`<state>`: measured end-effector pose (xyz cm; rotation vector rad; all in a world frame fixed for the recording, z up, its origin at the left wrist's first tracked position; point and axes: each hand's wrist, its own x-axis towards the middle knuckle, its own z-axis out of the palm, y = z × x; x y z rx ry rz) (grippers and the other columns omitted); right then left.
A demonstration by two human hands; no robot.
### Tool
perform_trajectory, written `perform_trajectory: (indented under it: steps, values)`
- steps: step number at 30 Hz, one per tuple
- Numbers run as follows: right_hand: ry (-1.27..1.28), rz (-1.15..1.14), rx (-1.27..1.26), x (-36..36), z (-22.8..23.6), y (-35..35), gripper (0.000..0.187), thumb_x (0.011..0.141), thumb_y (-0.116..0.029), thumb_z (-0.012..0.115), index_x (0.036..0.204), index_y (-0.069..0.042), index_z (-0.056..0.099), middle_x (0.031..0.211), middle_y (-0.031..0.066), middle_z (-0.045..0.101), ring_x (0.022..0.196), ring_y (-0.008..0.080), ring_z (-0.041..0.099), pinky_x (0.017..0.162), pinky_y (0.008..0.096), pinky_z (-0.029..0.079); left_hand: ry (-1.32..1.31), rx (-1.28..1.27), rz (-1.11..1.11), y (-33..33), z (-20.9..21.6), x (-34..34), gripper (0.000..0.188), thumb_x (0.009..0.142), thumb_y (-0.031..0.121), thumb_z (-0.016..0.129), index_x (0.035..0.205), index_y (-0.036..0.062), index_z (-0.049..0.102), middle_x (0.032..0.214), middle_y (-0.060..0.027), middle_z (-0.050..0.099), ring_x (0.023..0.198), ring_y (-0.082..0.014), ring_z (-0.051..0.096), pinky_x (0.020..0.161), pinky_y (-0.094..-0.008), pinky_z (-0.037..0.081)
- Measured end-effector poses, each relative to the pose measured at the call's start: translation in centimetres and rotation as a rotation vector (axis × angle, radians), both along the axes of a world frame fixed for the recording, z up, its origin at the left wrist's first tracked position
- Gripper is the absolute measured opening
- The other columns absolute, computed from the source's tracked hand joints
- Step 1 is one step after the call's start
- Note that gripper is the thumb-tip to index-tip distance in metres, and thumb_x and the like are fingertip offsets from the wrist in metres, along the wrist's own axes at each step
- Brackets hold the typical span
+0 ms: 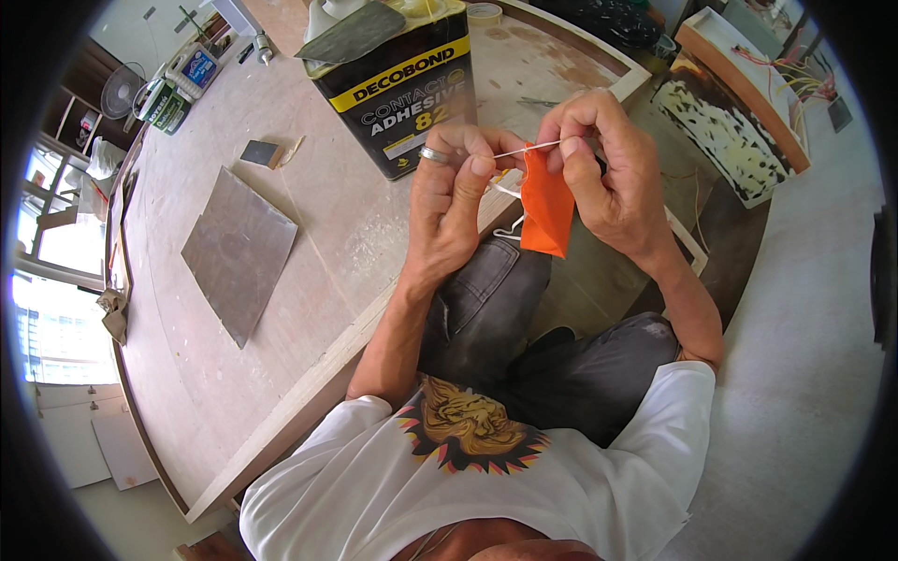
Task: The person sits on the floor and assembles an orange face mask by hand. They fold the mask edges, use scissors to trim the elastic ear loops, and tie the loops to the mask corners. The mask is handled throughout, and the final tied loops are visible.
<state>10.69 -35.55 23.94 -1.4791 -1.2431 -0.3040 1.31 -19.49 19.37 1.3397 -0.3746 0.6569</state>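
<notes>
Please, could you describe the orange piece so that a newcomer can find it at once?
Start from the big black can with a yellow band on the table. To its lower right in the picture, the left hand and the right hand pinch a thin white string. The orange piece hangs there, its bright colour unlike string or can.

Left hand (447,201): raised, seen from above over the tabletop's (346,252) near edge; thumb tip and index finger pinched together, remaining fingers curled. Left forearm (398,323): bare, bent upward at the elbow, crossing that edge in view. Right hand (613,173): raised near the left, apart from it; thumb pressed to a bent index finger, others folded. Right forearm (687,309): bare, angled inward from an elbow set wide.
</notes>
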Motion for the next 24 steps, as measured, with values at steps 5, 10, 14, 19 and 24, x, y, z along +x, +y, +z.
perform_trajectory:
  steps: [5,10,14,19,24]
  values:
    - [0.008,0.032,0.031,0.4,-0.1,0.0,0.004,0.093,-0.003,0.056,0.095,-0.002,0.053,0.079,0.0068,0.064,0.071,0.0166,0.064,0.065,0.0314,0.052,0.067,-0.097,-0.003,-0.3,0.6,0.0,0.012,0.107,0.014,0.053,0.107,0.0022,0.05,0.103,-0.0142,0.065,0.098,-0.018,0.063,0.09,-0.0332,0.053]
    - [-0.01,-0.091,-0.072,-0.1,0.3,-0.1,0.006,0.093,-0.005,0.061,0.096,-0.002,0.056,0.08,0.0062,0.064,0.074,0.0169,0.065,0.067,0.0316,0.053,0.193,0.078,0.019,1.0,1.3,1.0,0.017,0.106,0.014,0.056,0.11,-0.0022,0.057,0.094,-0.0091,0.065,0.088,-0.0152,0.063,0.083,-0.0299,0.052]
    - [-0.071,-0.089,-0.028,1.0,-0.3,0.1,0.009,0.091,-0.005,0.063,0.097,-0.003,0.057,0.08,0.0069,0.064,0.074,0.0182,0.066,0.066,0.0312,0.053,0.292,0.186,-0.005,1.7,1.2,1.3,0.021,0.105,0.017,0.058,0.108,-0.0028,0.061,0.092,-0.006,0.064,0.086,-0.0145,0.062,0.081,-0.0298,0.052]
    - [-0.13,-0.141,-0.032,1.1,-0.5,0.2,0.01,0.089,-0.004,0.065,0.096,-0.005,0.057,0.076,0.0059,0.063,0.07,0.0221,0.064,0.064,0.0315,0.052,0.397,-0.27,-0.324,2.6,1.3,0.6,0.019,0.1,0.023,0.066,0.103,0.0045,0.066,0.094,-0.002,0.065,0.088,-0.0123,0.059,0.082,-0.029,0.049]
    - [-0.398,-0.23,-0.102,-0.1,-0.5,0.3,0.012,0.088,-0.005,0.068,0.093,-0.008,0.058,0.073,0.0038,0.06,0.065,0.0248,0.061,0.059,0.0319,0.048,0.37,-0.459,-0.363,1.2,1.9,0.7,0.017,0.098,0.023,0.068,0.1,0.0066,0.069,0.094,0.0002,0.066,0.088,-0.0105,0.057,0.083,-0.0279,0.046]
